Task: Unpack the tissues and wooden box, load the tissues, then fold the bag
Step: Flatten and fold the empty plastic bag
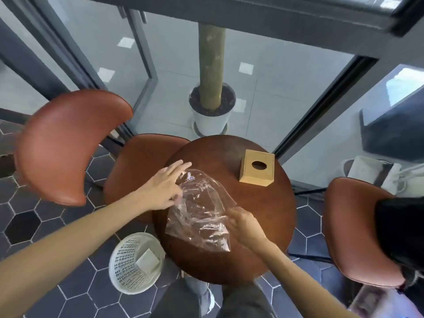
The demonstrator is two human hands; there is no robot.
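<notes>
A clear bag (199, 210) lies crumpled on the round table (263, 214), stretching from the left rim towards the near middle. The left hand (164, 188) rests on the bag's far left part, its fingers straight and spread, pointing away from the person, the thumb side at the plastic. The right hand (243, 222) is at the bag's right edge, fingers curled and pinching the film there; the exact hold is hard to make out through the glare. The box (257, 171) stands upright on the far right of the table, well apart from the bag and both hands, with an oval hole in its top face; no tissue shows at the hole. Below the table's left edge, on the tiled floor, sits a white basket (128, 260) with a pale flat packet (148, 260) inside it; what the packet is cannot be told. A brown chair (68, 145) stands to the left, another chair (353, 228) to the right, and a potted plant (211, 115) beyond the table, by the glass.
</notes>
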